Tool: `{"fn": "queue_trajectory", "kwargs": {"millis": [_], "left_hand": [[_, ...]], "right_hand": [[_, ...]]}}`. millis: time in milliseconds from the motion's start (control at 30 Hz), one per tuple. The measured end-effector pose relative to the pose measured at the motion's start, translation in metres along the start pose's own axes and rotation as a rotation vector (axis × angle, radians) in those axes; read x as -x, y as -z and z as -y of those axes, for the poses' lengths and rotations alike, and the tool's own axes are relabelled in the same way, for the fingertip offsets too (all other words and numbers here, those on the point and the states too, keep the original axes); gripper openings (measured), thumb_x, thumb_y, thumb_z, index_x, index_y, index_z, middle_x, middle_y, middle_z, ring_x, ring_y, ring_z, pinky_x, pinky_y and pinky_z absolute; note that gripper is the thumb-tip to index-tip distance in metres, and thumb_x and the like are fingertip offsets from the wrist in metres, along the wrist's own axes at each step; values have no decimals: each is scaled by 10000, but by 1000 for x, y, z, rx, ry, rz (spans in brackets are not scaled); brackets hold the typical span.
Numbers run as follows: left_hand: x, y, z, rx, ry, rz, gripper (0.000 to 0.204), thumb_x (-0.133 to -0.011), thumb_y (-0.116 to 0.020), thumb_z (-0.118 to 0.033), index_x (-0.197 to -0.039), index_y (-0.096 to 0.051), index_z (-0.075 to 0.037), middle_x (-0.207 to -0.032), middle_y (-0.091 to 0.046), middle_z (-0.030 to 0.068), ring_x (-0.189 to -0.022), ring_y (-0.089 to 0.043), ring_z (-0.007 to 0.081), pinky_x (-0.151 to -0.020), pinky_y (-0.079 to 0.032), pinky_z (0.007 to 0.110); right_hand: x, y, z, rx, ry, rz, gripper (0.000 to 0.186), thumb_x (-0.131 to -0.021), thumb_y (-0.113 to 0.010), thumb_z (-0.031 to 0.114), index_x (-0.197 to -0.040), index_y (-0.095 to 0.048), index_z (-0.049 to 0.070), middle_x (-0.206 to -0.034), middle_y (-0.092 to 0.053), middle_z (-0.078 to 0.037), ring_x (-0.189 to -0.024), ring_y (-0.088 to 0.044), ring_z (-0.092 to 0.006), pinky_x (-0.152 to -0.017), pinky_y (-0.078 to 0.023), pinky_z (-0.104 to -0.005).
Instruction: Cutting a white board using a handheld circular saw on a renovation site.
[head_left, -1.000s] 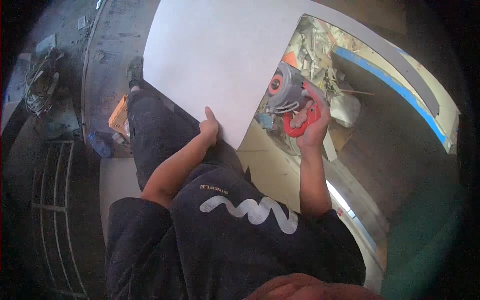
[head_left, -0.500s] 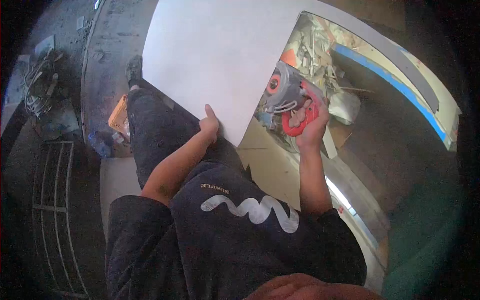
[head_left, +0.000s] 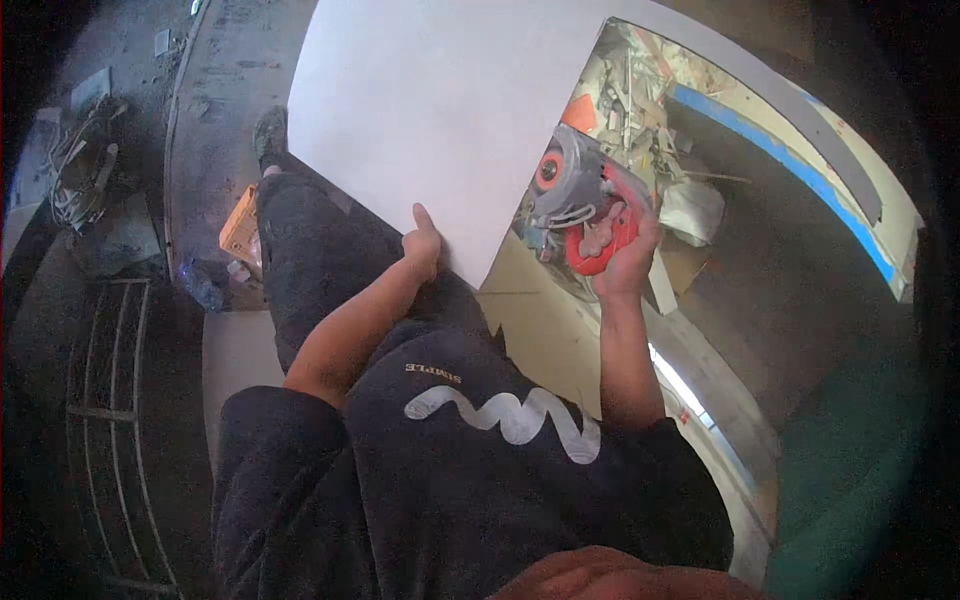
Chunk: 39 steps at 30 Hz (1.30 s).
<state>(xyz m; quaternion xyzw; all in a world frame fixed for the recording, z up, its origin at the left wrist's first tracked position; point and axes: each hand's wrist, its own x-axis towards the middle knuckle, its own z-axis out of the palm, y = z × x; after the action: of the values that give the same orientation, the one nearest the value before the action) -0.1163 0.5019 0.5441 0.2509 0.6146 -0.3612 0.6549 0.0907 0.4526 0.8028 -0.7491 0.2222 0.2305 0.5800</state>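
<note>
Right fingers: the fingers were wrapped tight around the red handle of the power cutter; the right hand carried the tool by itself.
Left fingers: the thumb pointed up and the other fingers were curled under the near edge of the white panel; the left hand pinched that edge, close to the panel's lower corner.
Power cutter: a grey body with a red handle and a round red-orange side cap, held just beside the right edge of the panel; whether its blade touched the sheet could not be told.
White panel: a large, flat, plain sheet, lying tilted across the person's dark-trousered leg and reaching away to the top of the view.
Step in hand: judged to be the bringing of the cutter to the panel's right edge while the left hand steadied the sheet.
Next move calls for: a firm left-hand hold so the panel does not shift, and the left fingers kept well apart from the blade's line.
Surroundings: rubble and scraps lay beyond the cutter beside a blue strip; an orange package sat on the floor near the shoe.
</note>
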Motion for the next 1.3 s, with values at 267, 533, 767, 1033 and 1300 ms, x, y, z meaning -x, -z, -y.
{"fn": "queue_trajectory", "kwargs": {"millis": [267,533,767,1033,1300], "left_hand": [[-1,-7,-7,-29,110,-54,1079,-936,-315,-780,-1375,-404,202,-1346,-567,285,-1208,-580,376,-981,-470,446],[3,-9,-11,0,37,-8,1066,-946,-321,-765,-1386,-390,203,-1382,-542,285,-1261,-547,371,-1041,-431,430],[-10,-12,-2,-21,57,-64,1074,-943,-309,-772,-1372,-404,208,-1381,-536,299,-1268,-541,385,-1039,-435,439],[-13,-16,-7,-27,81,-91,1083,-940,-299,-780,-1359,-415,212,-1361,-548,303,-1234,-561,391,-1018,-451,455],[-30,-14,5,-107,33,-81,1123,-936,-169,-800,-1353,-450,205,-1334,-581,280,-1214,-576,378,-1023,-442,417]], "right_hand": [[-6,15,-8,81,67,19,417,-1008,-431,303,-1285,-611,48,-954,-553,-26,-417,-431,-107,-409,-427,-260],[0,7,-1,-52,-30,-6,379,-1010,-427,297,-1203,-642,52,-771,-482,6,-420,-431,-102,-401,-412,-261],[-5,13,-5,-28,-31,-20,340,-1002,-463,259,-1234,-607,56,-777,-490,-1,-417,-437,-103,-395,-400,-260],[1,-1,6,84,-41,-11,456,-1013,-404,353,-1296,-582,43,-672,-443,5,-424,-398,-102,-397,-382,-257],[-3,6,0,42,-53,34,446,-1017,-369,329,-1243,-619,37,-680,-478,-3,-406,-417,-113,-399,-409,-276]]}}
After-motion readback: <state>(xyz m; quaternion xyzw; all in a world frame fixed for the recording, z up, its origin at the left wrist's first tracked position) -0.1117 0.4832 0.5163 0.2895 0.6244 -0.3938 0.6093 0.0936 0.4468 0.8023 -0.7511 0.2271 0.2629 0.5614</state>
